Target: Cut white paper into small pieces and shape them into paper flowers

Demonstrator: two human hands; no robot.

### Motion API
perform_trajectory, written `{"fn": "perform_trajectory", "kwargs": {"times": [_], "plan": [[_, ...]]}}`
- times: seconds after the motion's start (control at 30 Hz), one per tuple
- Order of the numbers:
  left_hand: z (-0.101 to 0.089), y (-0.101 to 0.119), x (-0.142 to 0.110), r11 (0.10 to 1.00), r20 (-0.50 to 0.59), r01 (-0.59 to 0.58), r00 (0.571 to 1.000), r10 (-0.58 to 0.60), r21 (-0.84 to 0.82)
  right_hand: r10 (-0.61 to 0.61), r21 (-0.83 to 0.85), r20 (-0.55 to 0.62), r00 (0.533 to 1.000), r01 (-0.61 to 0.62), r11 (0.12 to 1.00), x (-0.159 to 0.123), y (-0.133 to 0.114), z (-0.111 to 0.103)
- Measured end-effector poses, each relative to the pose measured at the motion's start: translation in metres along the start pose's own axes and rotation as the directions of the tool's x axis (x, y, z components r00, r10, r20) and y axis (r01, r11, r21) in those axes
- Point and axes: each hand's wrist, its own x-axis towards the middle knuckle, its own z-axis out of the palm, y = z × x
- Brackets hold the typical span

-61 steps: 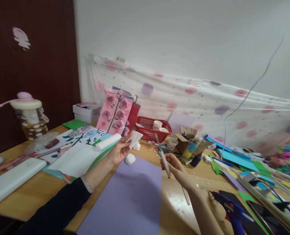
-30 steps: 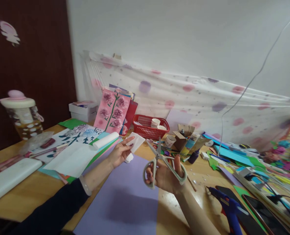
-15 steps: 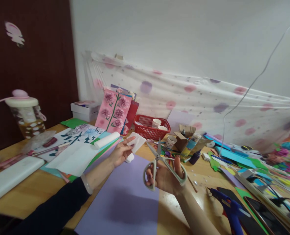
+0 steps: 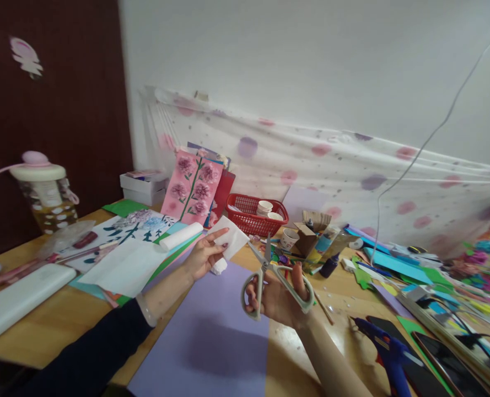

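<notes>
Between its fingers my left hand [image 4: 204, 256] pinches a small white piece of paper [image 4: 231, 238], held up above the work surface. Thumb and fingers of my right hand [image 4: 278, 300] sit in the loops of a pair of scissors [image 4: 264, 269] with pale grey-green handles. The scissor blades are spread, pointing up and away, just right of the paper and apart from it. Below both hands lies a purple sheet [image 4: 211, 336]. A crumpled white bit of paper [image 4: 219, 267] rests near its far edge, partly behind my left hand.
A red basket [image 4: 255, 221] with paper cups stands at the back, beside a pink flower picture [image 4: 192, 187]. A blue glue gun [image 4: 387, 347] and a phone [image 4: 451, 364] lie at right. On the left are a white paper roll [image 4: 181, 237] and a drink bottle [image 4: 42, 190].
The white paper in my left hand has turned slightly, showing more of its face. My right hand and the scissors have shifted a little to the left.
</notes>
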Motion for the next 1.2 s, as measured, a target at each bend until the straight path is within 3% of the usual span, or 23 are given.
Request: {"fn": "perform_trajectory", "kwargs": {"times": [0.3,0.7,1.2], "plan": [[0.012,-0.004,-0.002,0.992,0.012,0.046,0.999,-0.048,0.119,0.015,-0.005,0.011,1.0,-0.015,1.0,0.002,0.004,-0.003],[0.009,-0.006,0.0,0.979,0.019,0.015,1.0,-0.019,0.205,-0.01,-0.004,-0.084,0.996,0.01,1.0,0.008,0.007,-0.006],[0.012,-0.002,0.0,0.988,0.06,-0.078,0.996,0.071,0.133,-0.001,0.06,-0.076,0.997,0.005,0.998,0.008,0.009,-0.011]]}}
